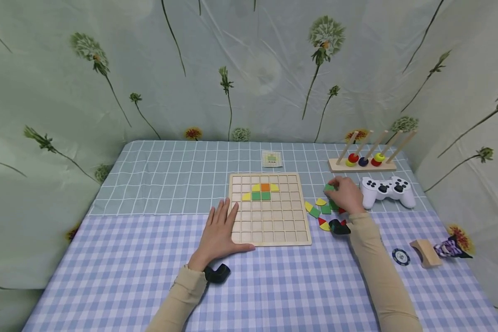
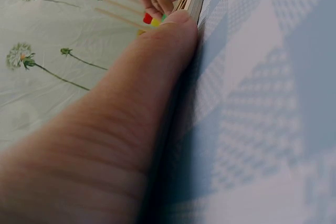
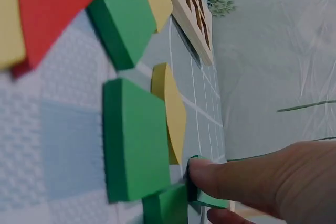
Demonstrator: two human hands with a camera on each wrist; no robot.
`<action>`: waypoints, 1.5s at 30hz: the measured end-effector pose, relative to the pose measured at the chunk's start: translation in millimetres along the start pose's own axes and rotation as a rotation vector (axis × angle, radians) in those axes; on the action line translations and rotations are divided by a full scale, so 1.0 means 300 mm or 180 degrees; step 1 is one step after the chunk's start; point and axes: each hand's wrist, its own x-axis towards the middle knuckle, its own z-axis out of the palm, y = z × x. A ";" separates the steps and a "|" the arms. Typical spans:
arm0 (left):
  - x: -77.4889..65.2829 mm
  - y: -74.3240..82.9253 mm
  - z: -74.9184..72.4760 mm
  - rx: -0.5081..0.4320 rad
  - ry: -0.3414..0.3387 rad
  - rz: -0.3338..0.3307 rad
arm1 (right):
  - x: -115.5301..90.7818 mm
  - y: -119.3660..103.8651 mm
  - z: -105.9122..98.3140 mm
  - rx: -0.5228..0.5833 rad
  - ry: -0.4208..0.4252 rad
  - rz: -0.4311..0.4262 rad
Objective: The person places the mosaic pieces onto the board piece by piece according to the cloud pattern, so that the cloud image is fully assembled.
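A wooden grid board [image 1: 274, 226] lies on the table, with yellow, green and orange pieces in some upper cells. My left hand [image 1: 221, 233] is spread at its lower-left corner, fingers along the left side and thumb against the near edge. To the right of the board, my right hand [image 1: 348, 196] pinches a green block [image 1: 329, 187]; the right wrist view shows the thumb [image 3: 207, 174] on it. Loose green, yellow and red pieces lie around and under this hand, among them a green square [image 3: 144, 145] and a yellow curved piece [image 3: 173, 114]. The hand partly covers some of them.
A small pattern card [image 1: 271, 159] lies beyond the board. At the back right stands a peg rack [image 1: 363, 167] with coloured beads, and a white game controller [image 1: 388, 190] sits before it. A round chip [image 1: 400, 257], a wooden arch block [image 1: 426, 253] and a purple figure [image 1: 450, 249] lie farther right.
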 end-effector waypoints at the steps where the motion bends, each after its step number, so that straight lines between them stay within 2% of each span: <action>1: 0.000 -0.001 0.001 0.0006 -0.0004 -0.0001 | -0.003 -0.003 0.002 0.0040 0.0038 -0.0003; 6: 0.001 -0.001 0.002 0.0003 -0.0013 -0.0008 | -0.021 -0.031 0.016 0.0238 0.0334 -0.0205; 9: 0.000 0.001 -0.001 -0.0009 0.0001 -0.0003 | -0.029 -0.063 0.033 0.0407 0.0402 -0.0369; 19: 0.004 0.003 0.000 -0.0009 -0.0011 0.0003 | -0.038 -0.209 0.123 0.1002 0.0141 -0.0811; 25: 0.005 0.004 0.000 0.0016 0.0006 -0.0006 | -0.042 -0.262 0.181 0.1174 -0.0055 -0.1007; 31: 0.007 0.007 -0.003 0.0015 -0.0021 -0.0045 | -0.038 -0.301 0.206 0.0998 -0.0154 -0.0987; 40: 0.006 0.005 -0.002 0.0027 -0.0009 -0.0054 | -0.035 -0.326 0.213 0.0475 0.0119 -0.1096; 45: 0.006 0.004 0.000 0.0026 -0.0020 -0.0049 | -0.038 -0.330 0.214 0.0261 0.0144 -0.1114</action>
